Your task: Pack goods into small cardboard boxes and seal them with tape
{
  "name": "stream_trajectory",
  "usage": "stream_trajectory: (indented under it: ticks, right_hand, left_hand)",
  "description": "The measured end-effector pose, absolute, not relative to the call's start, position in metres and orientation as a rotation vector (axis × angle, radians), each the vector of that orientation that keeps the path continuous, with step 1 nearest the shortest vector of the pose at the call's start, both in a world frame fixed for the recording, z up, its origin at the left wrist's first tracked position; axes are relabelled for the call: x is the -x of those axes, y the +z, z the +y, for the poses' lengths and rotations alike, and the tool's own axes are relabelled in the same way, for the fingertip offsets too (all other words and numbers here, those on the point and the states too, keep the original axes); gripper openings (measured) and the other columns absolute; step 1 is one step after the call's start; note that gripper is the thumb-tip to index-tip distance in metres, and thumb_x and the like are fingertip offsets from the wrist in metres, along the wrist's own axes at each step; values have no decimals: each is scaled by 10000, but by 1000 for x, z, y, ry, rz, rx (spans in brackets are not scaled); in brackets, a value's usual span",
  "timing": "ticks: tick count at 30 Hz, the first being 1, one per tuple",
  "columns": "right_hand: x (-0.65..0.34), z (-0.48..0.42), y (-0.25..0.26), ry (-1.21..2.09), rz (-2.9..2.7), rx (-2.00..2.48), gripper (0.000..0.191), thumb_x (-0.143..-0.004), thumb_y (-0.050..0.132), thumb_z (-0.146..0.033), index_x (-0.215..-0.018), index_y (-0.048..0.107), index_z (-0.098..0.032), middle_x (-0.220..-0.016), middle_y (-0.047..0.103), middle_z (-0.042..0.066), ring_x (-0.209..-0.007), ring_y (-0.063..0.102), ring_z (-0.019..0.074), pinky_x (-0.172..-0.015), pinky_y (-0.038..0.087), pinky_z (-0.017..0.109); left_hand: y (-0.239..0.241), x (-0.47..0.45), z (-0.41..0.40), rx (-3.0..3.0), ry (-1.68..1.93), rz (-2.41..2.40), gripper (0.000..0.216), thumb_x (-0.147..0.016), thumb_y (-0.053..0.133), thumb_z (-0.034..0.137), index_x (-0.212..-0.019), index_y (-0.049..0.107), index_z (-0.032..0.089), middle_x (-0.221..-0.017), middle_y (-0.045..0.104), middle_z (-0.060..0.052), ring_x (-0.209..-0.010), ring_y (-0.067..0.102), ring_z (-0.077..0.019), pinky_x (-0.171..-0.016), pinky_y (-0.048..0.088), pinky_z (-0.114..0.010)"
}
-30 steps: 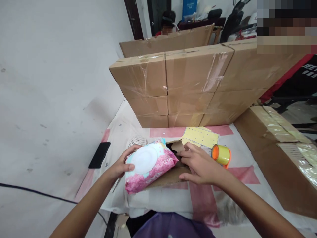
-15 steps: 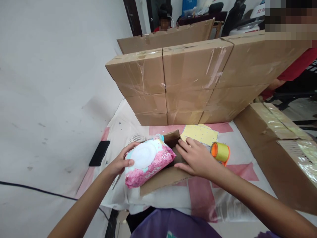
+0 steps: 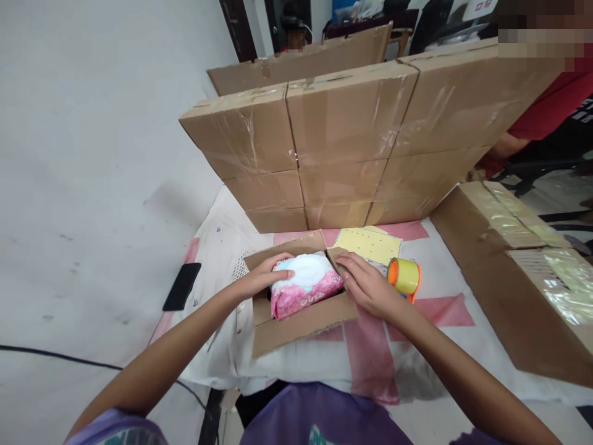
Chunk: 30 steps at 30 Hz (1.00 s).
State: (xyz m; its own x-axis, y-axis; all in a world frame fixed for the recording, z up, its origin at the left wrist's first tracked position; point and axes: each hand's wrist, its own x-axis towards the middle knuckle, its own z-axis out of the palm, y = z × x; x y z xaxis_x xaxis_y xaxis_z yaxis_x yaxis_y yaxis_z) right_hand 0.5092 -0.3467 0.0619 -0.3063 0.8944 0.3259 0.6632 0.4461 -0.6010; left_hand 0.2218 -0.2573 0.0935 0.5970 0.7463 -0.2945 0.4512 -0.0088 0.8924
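A pink pack of wet wipes point(image 3: 308, 287) with a white lid lies inside a small open cardboard box point(image 3: 296, 324) on the cloth-covered table point(image 3: 445, 272). My left hand point(image 3: 266, 275) rests on the pack's left end, fingers curled over it. My right hand point(image 3: 365, 284) lies against the box's right side, fingers stretched toward the pack and the right flap. Close to that hand's right stands a yellow tape roll on an orange dispenser point(image 3: 404, 276).
A wall of taped cardboard boxes point(image 3: 352, 136) stands behind. A long carton point(image 3: 514, 272) lies at the right. A yellow dotted sheet point(image 3: 370, 243) and a black phone point(image 3: 181, 286) lie on the table. A person in red point(image 3: 546, 111) is at the far right.
The wipes pack has gone from lying tilted over the box's left edge down into the box. Both hands moved inward with it, and the box flaps now stand open.
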Motion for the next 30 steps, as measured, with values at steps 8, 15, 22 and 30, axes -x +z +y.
stream_trajectory:
  ticks: [8,15,22,30]
  right_hand:
    - [-503,-346,48,506,-2088,1276,355,-1000,366,-200,-1324,512,-199,-1335,548,146,-1232,576,269,-1033,516,464]
    - [-499,-347,36,486,-1802,1244,322,-973,468,-235,-1292,512,-221,-1379,513,160,-1323,506,294,-1092,460,514]
    - [-490,-358,21,664,-1715,1029,633,-998,461,-460,-1556,234,-267,-1607,315,189,-1372,501,316,-1070,474,522]
    - [-486,-346,19,566,-2099,957,519,-1045,267,-509,-1345,571,-217,-1315,652,121,-1451,394,306,-1150,369,544]
  left_hand:
    - [52,-234,-250,-2463,-73,1023,424,-977,496,341,-1355,614,192,-1286,673,-160,-1161,624,-357,-986,453,-484]
    - [73,-218,-257,-2862,168,898,286,-975,483,197,-1105,736,216,-1038,729,-120,-987,669,-267,-903,475,-400]
    - [66,-122,-275,-2534,623,912,642,-859,585,696,-1272,667,211,-1275,693,-158,-1226,612,-318,-1055,444,-450]
    - [60,-118,-297,-2508,640,715,767,-722,788,617,-1367,599,247,-1316,682,-153,-1303,574,-358,-1167,300,-542]
